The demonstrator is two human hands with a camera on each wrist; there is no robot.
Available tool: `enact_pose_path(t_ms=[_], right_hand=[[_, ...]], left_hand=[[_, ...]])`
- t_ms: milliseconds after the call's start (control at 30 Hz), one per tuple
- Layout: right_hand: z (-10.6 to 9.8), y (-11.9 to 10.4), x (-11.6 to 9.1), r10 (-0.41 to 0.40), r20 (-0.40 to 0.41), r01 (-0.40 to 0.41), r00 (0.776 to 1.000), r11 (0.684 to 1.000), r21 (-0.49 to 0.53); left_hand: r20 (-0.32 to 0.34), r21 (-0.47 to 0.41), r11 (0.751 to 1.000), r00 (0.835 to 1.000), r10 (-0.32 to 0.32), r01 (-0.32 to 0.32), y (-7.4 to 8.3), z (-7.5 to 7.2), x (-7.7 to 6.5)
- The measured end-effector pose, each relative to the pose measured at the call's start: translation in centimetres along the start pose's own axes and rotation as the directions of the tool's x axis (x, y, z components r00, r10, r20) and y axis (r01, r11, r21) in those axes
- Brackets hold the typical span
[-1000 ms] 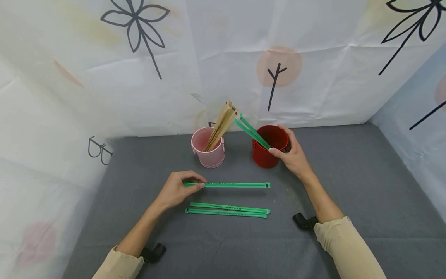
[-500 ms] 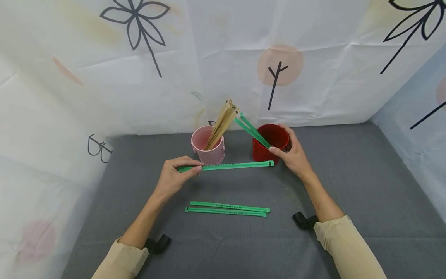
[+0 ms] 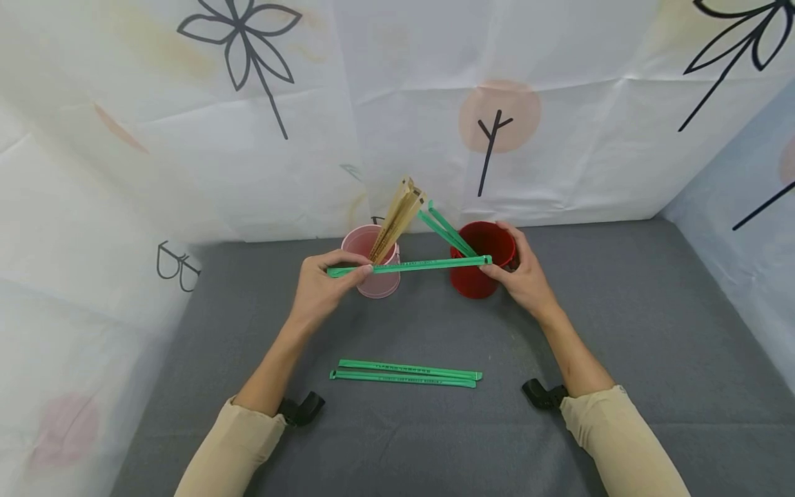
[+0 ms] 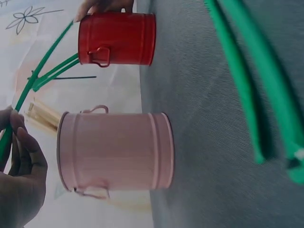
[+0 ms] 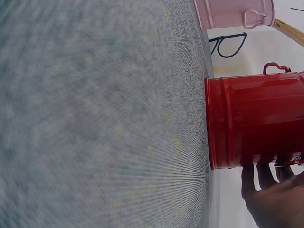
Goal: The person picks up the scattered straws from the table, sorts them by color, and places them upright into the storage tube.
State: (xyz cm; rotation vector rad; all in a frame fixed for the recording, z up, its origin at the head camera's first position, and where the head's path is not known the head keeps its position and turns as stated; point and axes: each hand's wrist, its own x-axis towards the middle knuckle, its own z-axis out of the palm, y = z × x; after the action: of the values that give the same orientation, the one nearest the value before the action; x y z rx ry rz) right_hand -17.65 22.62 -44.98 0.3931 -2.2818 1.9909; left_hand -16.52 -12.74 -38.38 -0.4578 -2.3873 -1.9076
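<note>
My left hand [image 3: 323, 286] pinches a slim green-wrapped stick [image 3: 428, 264] near its left end, between thumb and fingers. The stick is held level in the air, crossing in front of the pink bucket [image 3: 380, 285], and its far end overlaps the red bucket's rim in the head view. My right hand [image 3: 528, 281] grips the red bucket [image 3: 472, 284] at its right side, thumb by the front rim, fingers along the wall [image 5: 256, 123]. Two green-wrapped sticks [image 3: 442, 228] lean leftward out of the red bucket. Several tan-wrapped sticks [image 3: 397, 219] stand tilted in the pink bucket.
Two more green-wrapped sticks [image 3: 405, 377] lie side by side on the grey cloth [image 3: 410, 442], nearer the front. Behind the buckets rises a white patterned curtain [image 3: 397, 124], continuing along both sides. Each wrist wears a black camera mount [image 3: 301, 408].
The left hand has lifted the green-wrapped stick off the cloth and carried it up and forward to the buckets' rims. The right hand stays on the red bucket.
</note>
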Motion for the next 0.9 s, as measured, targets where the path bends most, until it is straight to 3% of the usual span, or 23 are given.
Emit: enact_pose_path(t_ms=[267,433,600,800,900], right_hand=[[0.0,0.1,0.0,0.010,0.000,-0.010,1.000,1.000,0.000],[0.0,0.1,-0.1,0.003,-0.003,-0.003,1.000,1.000,-0.013],[0.0,0.1,-0.1,-0.005,-0.003,0.005,1.000,1.000,-0.006],[-0.1,0.2,-0.1,-0.003,-0.007,0.003,1.000,1.000,-0.020],[-0.1,0.3,0.0,-0.002,-0.005,0.002,1.000,1.000,-0.016]], left_hand=[[-0.011,-0.013,1.000,1.000,-0.020,0.019,3.1,1.7,1.6],[0.008,0.026,1.000,1.000,-0.005,0.004,3.6,2.4,2.4],[0.016,0.079,0.997,1.000,0.003,-0.004,3.5,2.9,3.0],[0.061,-0.014,1.000,0.998,-0.006,0.007,1.5,3.6,4.4],[0.091,-0.046,0.999,0.995,0.033,-0.029,1.0,4.0,5.0]])
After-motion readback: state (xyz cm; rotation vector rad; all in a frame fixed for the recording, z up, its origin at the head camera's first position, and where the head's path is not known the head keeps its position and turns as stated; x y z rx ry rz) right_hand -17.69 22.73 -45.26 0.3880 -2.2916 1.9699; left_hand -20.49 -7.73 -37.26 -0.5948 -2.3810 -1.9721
